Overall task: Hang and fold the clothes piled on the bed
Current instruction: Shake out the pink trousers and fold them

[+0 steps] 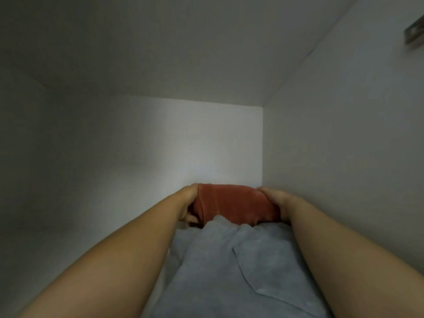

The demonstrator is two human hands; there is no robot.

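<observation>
Inside a white cupboard (pixel 321 134), the left hand (pixel 187 204) and right hand (pixel 278 203) grip the ends of a folded rust cloth (pixel 234 203), behind a grey garment (pixel 229 271).

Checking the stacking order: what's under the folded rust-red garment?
The rust-red garment, held by the left hand and right hand, sits beyond the grey garment, which hides its underside.

Deep inside the cupboard compartment (pixel 321 138), a folded garment (pixel 234 204) sits against the back wall. The left hand (pixel 189 203) grips its left end, the right hand (pixel 278 201) its right end. Before it lies another folded cloth (pixel 229 271).
</observation>
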